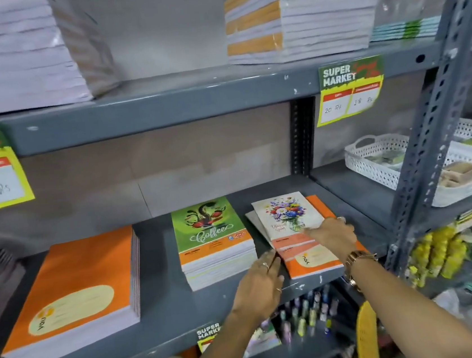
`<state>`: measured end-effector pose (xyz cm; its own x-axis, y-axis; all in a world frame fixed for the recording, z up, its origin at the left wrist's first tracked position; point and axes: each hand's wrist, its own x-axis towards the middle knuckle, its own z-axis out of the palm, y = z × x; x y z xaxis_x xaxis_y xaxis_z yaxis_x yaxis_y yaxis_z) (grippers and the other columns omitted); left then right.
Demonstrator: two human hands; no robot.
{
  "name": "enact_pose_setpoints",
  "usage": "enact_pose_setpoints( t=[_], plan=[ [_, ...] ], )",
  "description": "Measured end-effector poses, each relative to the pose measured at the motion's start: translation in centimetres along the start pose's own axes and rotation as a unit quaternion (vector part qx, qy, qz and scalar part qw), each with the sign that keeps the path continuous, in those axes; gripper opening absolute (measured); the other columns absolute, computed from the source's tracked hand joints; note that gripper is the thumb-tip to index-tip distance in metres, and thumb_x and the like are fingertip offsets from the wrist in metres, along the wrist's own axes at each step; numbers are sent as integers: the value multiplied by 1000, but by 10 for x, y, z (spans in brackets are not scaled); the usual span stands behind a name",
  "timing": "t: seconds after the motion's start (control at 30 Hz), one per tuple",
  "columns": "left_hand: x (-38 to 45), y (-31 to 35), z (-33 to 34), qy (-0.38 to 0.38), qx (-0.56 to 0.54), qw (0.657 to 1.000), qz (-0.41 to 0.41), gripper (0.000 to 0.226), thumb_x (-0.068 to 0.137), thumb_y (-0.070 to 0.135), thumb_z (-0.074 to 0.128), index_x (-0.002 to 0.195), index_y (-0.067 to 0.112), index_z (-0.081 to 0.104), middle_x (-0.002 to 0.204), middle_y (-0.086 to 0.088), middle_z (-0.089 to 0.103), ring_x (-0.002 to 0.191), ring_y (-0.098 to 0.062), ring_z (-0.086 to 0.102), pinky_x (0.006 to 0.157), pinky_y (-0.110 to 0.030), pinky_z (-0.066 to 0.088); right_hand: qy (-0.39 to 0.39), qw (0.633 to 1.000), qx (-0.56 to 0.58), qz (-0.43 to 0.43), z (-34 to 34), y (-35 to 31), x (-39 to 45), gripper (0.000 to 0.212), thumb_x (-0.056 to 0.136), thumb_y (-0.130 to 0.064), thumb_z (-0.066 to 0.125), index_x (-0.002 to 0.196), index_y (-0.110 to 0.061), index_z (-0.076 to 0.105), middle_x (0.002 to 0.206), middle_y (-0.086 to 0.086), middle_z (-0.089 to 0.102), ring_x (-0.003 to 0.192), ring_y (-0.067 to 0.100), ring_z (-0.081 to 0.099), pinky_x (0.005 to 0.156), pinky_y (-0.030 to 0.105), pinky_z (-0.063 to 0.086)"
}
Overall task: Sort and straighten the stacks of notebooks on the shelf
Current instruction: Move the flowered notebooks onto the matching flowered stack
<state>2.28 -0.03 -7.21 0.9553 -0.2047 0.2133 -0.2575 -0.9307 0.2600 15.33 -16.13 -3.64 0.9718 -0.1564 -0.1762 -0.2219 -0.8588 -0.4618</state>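
Note:
On the grey middle shelf lie three piles: a thick orange notebook stack at left, a green "Coffee" stack in the middle, and a loose, skewed pile at right. That pile has a flower-cover notebook on top of an orange notebook, fanned out of line. My left hand rests at the pile's left front corner, fingers touching its edge. My right hand, with a wristwatch, lies flat on top of the flower notebook's lower part, pressing it.
Tall notebook stacks fill the upper shelf. A white perforated basket stands to the right behind the slotted upright. Price tags hang from the shelf edge. Pens and more notebooks sit on the lower shelf.

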Motion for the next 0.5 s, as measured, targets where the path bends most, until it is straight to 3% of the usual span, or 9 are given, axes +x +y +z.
enact_pose_setpoints(
  t=[0.07, 0.2, 0.33, 0.5],
  plan=[
    [-2, -10, 9, -62, 12, 998, -21, 54, 99, 34, 26, 145, 9, 14, 158, -7, 9, 145, -18, 7, 119, -30, 7, -13, 1000, 17, 12, -4, 0, 5, 72, 75, -56, 65, 123, -4, 50, 138, 17, 42, 123, 38, 41, 95, 38, 43],
    [-7, -14, 14, -103, 47, 994, -10, 58, 99, 40, 20, 146, 10, 4, 158, -6, 2, 145, -18, 1, 120, -31, 0, -30, 999, 25, 22, -5, -3, 10, 64, 77, -47, 67, 121, -4, 49, 134, 17, 47, 121, 36, 44, 101, 41, 41],
    [-10, -17, 15, -119, 80, 990, -1, 60, 98, 42, 18, 146, 11, -2, 158, -6, -3, 145, -18, -4, 120, -33, -3, 51, 995, 49, 69, -2, -12, 1, 73, 76, -37, 71, 129, 0, 37, 140, 18, 33, 125, 36, 33, 98, 45, 40],
    [-18, -23, 10, -140, 82, 987, 17, 61, 98, 43, 19, 146, 13, -4, 158, -5, -5, 145, -18, -6, 120, -34, -4, 149, 963, 226, 7, -17, -34, -8, 33, 87, -10, 58, 114, 4, 43, 119, 30, 56, 111, 44, 53, 87, 43, 45]
  ],
)
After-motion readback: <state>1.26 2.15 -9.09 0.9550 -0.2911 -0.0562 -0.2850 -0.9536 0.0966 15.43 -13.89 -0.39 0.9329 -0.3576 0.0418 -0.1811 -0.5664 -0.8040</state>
